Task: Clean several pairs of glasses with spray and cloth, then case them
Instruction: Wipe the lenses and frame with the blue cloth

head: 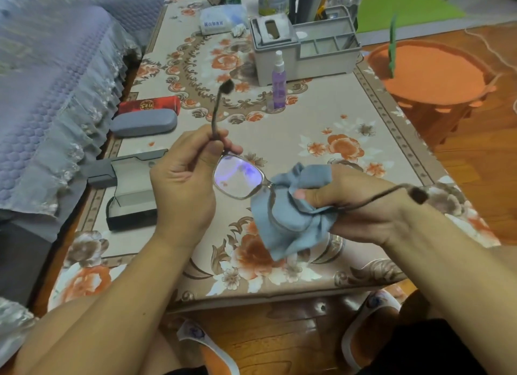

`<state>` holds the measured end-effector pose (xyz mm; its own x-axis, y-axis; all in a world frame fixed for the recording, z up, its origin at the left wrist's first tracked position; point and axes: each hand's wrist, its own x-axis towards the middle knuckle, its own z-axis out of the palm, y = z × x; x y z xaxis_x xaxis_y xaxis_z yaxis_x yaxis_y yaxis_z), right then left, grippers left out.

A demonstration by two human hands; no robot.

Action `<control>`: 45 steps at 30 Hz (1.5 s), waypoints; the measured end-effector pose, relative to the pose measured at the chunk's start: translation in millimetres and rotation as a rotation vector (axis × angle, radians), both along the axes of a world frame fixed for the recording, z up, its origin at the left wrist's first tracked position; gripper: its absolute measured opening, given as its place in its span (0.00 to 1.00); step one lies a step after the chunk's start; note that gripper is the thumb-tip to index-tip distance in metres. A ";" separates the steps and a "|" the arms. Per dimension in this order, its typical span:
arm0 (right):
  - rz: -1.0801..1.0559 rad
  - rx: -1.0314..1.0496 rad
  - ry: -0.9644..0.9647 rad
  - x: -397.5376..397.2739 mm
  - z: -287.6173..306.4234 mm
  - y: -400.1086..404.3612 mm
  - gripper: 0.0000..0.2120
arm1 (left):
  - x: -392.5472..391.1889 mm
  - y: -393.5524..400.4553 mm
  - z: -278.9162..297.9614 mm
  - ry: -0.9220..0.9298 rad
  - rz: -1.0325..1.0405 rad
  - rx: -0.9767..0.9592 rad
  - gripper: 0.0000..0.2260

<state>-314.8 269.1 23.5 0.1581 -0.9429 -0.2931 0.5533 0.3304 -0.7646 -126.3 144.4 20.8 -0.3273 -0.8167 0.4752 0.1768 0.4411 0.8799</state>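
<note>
The glasses (239,177) sit between the left hand (184,179) and the right hand (361,204), above the desk (321,139). The cloth (291,212) lies against the right hand, over one lens. Left of the left hand an open case (131,190) rests on the desk; behind it lies a closed case (144,122). Beyond both hands stands the spray bottle (279,81), just before an organiser box (305,47). A basket (430,89) stands on the floor, right of the desk.

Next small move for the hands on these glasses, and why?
Probably shift the blue cloth in the right hand onto the bare lens: the left hand holds the glasses steady, and that lens shows streaky reflections.
</note>
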 end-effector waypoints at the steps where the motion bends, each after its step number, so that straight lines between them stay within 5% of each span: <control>1: -0.029 -0.012 -0.061 2.8 0.3 -1.1 0.15 | -0.5 -0.9 -0.4 -0.003 0.008 0.015 0.09; 4: -0.182 -0.056 -0.054 6.5 0.0 -5.3 0.16 | 1.1 -2.4 -0.9 -0.014 0.018 0.022 0.08; 8: -0.525 -0.163 0.260 -5.3 10.5 -13.1 0.09 | 2.4 0.9 -3.4 -0.067 -0.018 0.006 0.08; 11: -0.289 -0.407 0.799 -3.8 20.9 -14.6 0.06 | -5.8 5.8 -2.6 -0.149 -0.075 0.020 0.11; 14: 0.007 -0.596 1.177 15.7 16.1 -15.9 0.05 | -12.5 8.2 -0.4 -0.220 -0.117 0.229 0.09; 18: 0.113 -0.485 1.137 11.4 17.2 -13.2 0.10 | -11.3 3.0 -6.0 -0.269 -0.169 0.466 0.09; 22: 0.173 -0.133 0.744 5.7 16.0 -22.0 0.24 | -11.1 0.6 -4.4 -0.268 -0.197 0.503 0.09; 26: 0.190 -0.419 1.071 7.8 23.4 -10.4 0.07 | -12.7 4.5 -5.3 -0.323 -0.227 0.468 0.09; 31: 0.080 -0.572 1.372 19.2 8.6 -17.3 0.12 | -15.4 5.6 -10.2 -0.330 -0.183 0.569 0.08; 36: 0.061 -0.666 1.460 24.5 1.6 -14.7 0.15 | -14.8 4.3 -14.1 -0.283 -0.144 0.721 0.08; 45: 0.146 -0.681 1.519 30.4 2.7 -17.2 0.03 | -15.4 3.0 -16.5 -0.252 -0.168 0.796 0.06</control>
